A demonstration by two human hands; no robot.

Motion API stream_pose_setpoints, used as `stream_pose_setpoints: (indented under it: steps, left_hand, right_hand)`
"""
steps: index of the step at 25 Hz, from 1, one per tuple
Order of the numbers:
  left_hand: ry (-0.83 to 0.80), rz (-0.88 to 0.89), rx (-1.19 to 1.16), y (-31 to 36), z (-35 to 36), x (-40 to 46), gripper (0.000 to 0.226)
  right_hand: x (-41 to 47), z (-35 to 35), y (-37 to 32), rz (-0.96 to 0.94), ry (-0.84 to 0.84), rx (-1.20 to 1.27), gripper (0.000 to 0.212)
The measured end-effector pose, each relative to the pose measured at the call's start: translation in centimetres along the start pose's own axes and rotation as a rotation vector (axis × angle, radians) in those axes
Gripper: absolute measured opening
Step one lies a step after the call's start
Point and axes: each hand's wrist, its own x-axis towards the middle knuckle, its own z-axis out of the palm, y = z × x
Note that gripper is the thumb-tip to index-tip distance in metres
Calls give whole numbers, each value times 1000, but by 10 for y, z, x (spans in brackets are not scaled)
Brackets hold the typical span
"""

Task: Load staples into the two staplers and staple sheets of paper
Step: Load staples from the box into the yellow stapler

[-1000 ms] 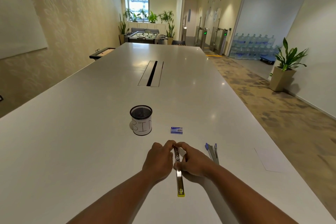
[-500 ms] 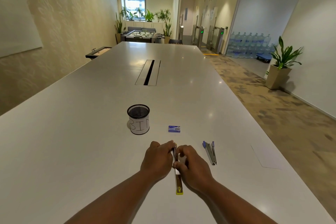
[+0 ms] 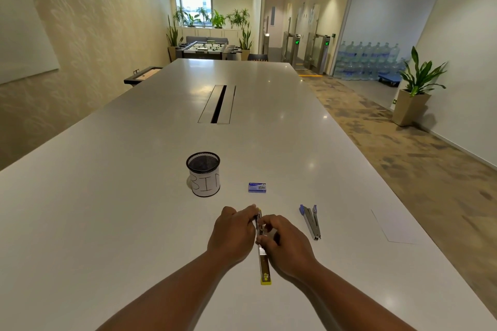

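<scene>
Free room and obstacles on the surface [image 3: 107, 223]

Wide bare stretches are seen left of the hands and far beyond them. Ahead, passage is narrowed by the mesh cup marked BIN [image 3: 203, 174] and the small blue staple box [image 3: 257, 187], a gap being left between them. To the right, the blue stapler [image 3: 310, 221] and a paper sheet [image 3: 392, 227] are met.

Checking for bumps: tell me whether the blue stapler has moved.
No. The blue stapler lies just as before, right of and nearer than the staple box.
</scene>
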Motion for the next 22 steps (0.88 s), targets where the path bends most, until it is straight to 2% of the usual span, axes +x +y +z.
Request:
stream_pose_setpoints:
  steps: [2,4,7,10,14,19,22]
  left_hand:
    - [-6,0,-16,-2,1,1,31]
    - [13,5,-50,-5,3,4,44]
    - [58,-9,-217,-12,6,13,48]
    - [78,-16,-344,-19,7,26,40]
    - [78,-54,-364,-26,13,57,36]
    - [26,-91,-387,-29,16,93,51]
    - [3,-31,-283,-35,20,110,63]
  right_hand:
    - [-2,-3,-3,24,14,45,31]
    - [-3,-5,-4,98,66,182,33]
    - [6,-4,-3,185,186,297,30]
    - [26,1,-5,227,251,217,29]
    - [52,10,0,245,229,77,27]
    - [82,6,12,232,211,29,42]
    - [100,6,18,232,211,23,39]
